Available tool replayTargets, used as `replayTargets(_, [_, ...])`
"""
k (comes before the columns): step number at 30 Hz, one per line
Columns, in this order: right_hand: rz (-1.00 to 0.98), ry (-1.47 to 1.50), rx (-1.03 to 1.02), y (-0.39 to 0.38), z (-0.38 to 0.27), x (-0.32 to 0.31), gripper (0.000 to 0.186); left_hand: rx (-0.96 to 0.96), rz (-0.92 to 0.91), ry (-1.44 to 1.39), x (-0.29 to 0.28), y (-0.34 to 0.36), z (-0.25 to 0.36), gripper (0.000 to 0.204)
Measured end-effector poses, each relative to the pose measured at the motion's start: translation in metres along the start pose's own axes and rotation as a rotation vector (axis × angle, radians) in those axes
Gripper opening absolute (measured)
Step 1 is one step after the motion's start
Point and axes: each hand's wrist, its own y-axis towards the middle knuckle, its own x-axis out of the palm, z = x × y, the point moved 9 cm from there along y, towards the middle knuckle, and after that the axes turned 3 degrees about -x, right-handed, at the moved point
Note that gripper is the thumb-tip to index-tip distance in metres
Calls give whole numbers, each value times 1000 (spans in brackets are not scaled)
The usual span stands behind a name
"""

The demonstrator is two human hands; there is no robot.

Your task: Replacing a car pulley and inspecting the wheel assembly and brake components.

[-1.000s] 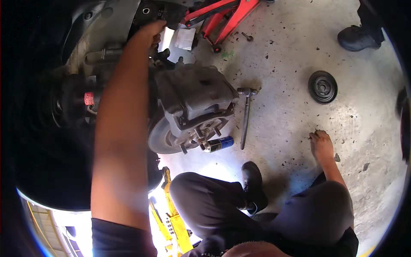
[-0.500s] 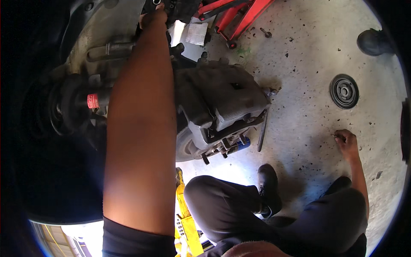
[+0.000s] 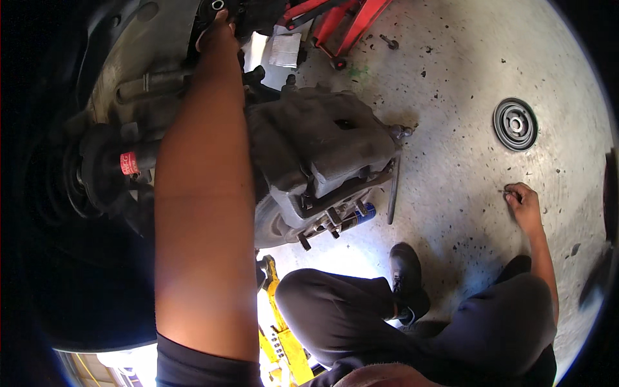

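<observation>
My left arm reaches up past the wheel hub. Its hand [image 3: 218, 35] is at a dark part with a bright metal ring [image 3: 218, 5] at the top edge; one fingertip lies beside the ring, and the other fingers are mostly hidden. Over on the right, my right hand [image 3: 525, 205] is low over the concrete floor, thumb and fingers pinched together. Something small and dark shows at its fingertips, too small to name. Just beyond that hand a round black pulley [image 3: 516, 125] lies flat.
A brake caliper [image 3: 348, 138] and studded hub stand beside my left arm, a blue can [image 3: 361, 217] behind them. A red stand [image 3: 354, 29] is at the top, a yellow jack stand [image 3: 287, 342] below. A bolt [image 3: 389, 42] lies on the floor. A blurred dark shape [image 3: 596, 280] is at the right edge.
The view has shifted slightly. A dark boot at the upper right has gone from view, and a blurred dark shape has appeared lower at the right edge. My hands keep nearly the same pose.
</observation>
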Motion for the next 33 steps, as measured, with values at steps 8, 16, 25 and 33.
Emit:
replayTargets(8, [-3, 47, -97, 12, -17, 16, 19, 237, 35, 111, -28, -21, 71, 45])
replayTargets(16, [20, 60, -112, 9, -17, 12, 19, 264, 15, 150, -21, -24, 75, 43])
replayTargets(25, [-1, 43, -71, 10, -17, 14, 19, 230, -55, 5, -21, 3, 68, 68])
replayTargets(33, [1, 50, -84, 9, -17, 13, 19, 210, -38, -34, -21, -5, 68, 53])
